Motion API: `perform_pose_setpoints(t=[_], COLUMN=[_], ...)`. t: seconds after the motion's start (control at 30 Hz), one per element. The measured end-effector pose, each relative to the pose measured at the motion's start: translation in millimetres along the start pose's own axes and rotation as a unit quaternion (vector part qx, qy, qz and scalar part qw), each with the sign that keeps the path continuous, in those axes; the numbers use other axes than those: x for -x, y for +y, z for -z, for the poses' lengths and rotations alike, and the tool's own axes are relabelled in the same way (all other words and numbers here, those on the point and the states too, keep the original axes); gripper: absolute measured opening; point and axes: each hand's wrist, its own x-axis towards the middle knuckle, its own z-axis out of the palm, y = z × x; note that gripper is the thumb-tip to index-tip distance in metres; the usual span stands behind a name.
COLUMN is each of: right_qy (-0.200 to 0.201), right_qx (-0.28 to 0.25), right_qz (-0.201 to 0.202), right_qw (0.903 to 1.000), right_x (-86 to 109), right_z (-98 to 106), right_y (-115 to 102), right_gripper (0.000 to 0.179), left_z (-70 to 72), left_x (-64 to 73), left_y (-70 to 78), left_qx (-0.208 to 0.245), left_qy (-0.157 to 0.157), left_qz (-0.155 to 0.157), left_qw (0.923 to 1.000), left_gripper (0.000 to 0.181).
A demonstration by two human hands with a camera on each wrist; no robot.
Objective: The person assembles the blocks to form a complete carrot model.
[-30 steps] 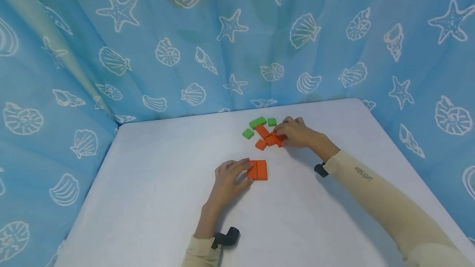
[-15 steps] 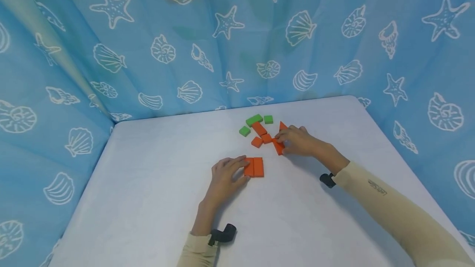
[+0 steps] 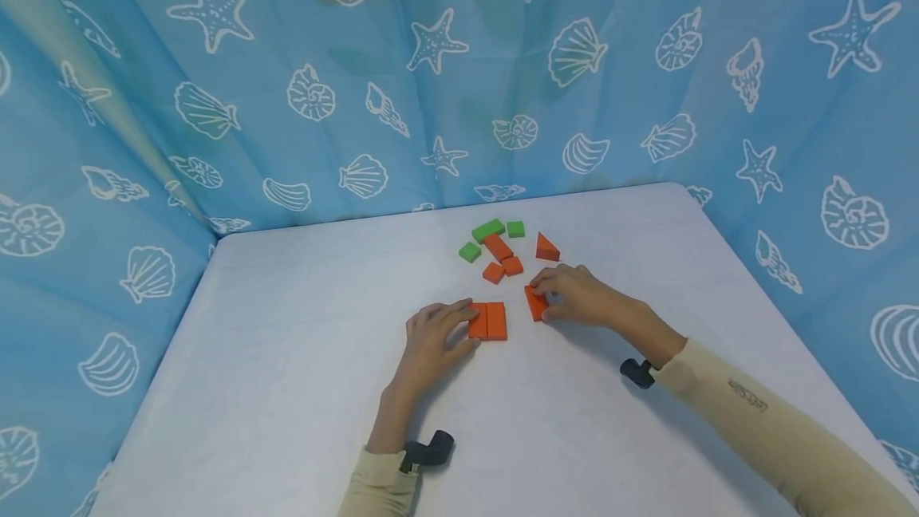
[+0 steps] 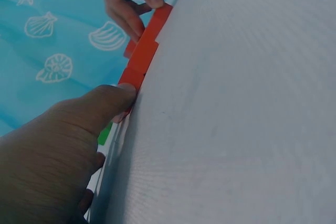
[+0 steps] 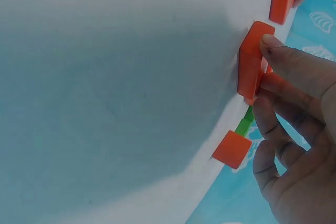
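Two orange rectangular blocks lie side by side on the white table in the head view. My left hand [image 3: 429,349] pinches the left block [image 3: 477,324] between thumb and fingers; the right block [image 3: 497,321] sits against it. Just to their right, my right hand [image 3: 583,297] pinches another orange rectangular block [image 3: 535,305] near its ends. In the right wrist view the thumb presses one end of this block [image 5: 251,66], low at the tabletop. A small gap separates it from the pair. Whether it touches the table is hard to tell.
Behind the hands lie an orange triangular block [image 3: 547,247], a longer orange block [image 3: 498,246], two small orange blocks [image 3: 512,265], a long green block [image 3: 488,230] and two small green blocks [image 3: 515,229]. A blue shell-print curtain [image 3: 402,62] borders the table.
My right hand has drawn an orange rectangular block out of the pile, nearer to me and towards the pair. The triangular block now shows uncovered. My left hand keeps its hold on the pair's left block.
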Motion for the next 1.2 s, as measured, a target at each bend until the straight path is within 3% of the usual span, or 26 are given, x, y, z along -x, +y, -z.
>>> perform_pose_setpoints(t=[0.9, 1.2], right_qy=[0.031, 0.039], right_qx=[-0.024, 0.007], right_qz=[0.051, 0.050], right_qw=[0.9980, 0.9980], right_x=[4.1, 2.9], right_z=[-21.6, -23.8], right_y=[-26.7, -27.7], right_gripper=[0.039, 0.039], left_z=[-2.2, -2.7], left_x=[-0.6, -1.4], left_y=[-1.5, -2.0], left_qx=[-0.002, -0.005], left_qy=[0.001, -0.002], left_qz=[0.005, 0.005], left_qw=[1.0000, 1.0000], left_gripper=[0.042, 0.043])
